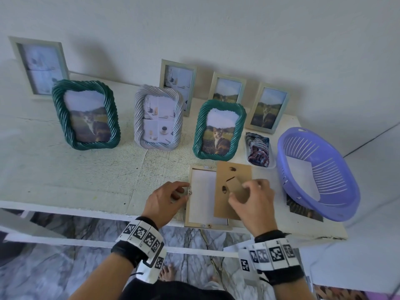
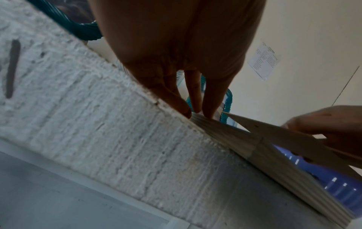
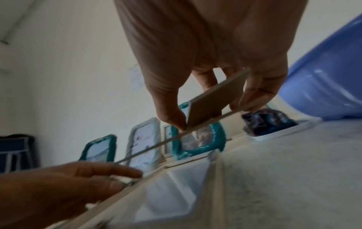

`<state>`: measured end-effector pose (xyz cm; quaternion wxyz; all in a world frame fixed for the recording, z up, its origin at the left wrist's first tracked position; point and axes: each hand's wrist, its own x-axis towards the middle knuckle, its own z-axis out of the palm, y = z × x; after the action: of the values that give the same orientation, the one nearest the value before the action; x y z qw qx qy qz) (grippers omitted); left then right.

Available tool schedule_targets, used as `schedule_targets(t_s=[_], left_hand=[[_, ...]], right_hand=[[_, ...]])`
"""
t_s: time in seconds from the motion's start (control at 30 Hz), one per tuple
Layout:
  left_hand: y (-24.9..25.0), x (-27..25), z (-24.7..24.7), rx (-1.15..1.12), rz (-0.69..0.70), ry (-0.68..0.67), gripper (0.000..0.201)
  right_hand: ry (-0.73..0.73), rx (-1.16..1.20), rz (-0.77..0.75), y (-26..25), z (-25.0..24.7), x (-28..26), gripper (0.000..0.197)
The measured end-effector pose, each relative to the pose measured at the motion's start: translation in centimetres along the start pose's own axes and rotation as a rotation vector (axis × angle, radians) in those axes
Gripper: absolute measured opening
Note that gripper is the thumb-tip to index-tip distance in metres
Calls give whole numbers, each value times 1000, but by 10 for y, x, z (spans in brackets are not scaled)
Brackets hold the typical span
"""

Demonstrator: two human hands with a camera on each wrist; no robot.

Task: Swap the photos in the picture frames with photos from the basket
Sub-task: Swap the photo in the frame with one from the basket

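One frame (image 1: 207,197) face down at table (image 1: 86,180) front edge, near end overhanging; long axis front to back. Right hand (image 1: 253,202) pinching stand flap of backing board (image 1: 233,191), board lifted off, tilted. Left hand (image 1: 166,199) fingers curled, steadying frame's left rail. Risks: frame nudged off edge; flap tearing; white sheet inside shifting. Basket (image 1: 318,174) just right.

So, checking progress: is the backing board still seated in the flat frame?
No: the right hand holds the backing board lifted off the frame.
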<state>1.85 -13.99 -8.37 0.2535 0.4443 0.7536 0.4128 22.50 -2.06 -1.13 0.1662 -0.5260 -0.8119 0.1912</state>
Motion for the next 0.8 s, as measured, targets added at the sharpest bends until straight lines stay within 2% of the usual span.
schedule_targets(t_s=[0.17, 0.5, 0.57, 0.7, 0.8], left_hand=[[1, 0, -1, 8, 8, 4, 28], [1, 0, -1, 27, 14, 0, 29], [0, 0, -1, 16, 14, -1, 28], [0, 1, -1, 14, 15, -6, 28], [0, 1, -1, 15, 14, -7, 28]], right_hand=[[-128, -163, -89, -26, 28, -1, 40], [-132, -328, -146, -30, 47, -5, 44], [-170, -277, -167, -22, 44, -3, 42], [-361, 112, -150, 10, 21, 18, 19], [-458, 191, -202, 28, 4, 33, 25]])
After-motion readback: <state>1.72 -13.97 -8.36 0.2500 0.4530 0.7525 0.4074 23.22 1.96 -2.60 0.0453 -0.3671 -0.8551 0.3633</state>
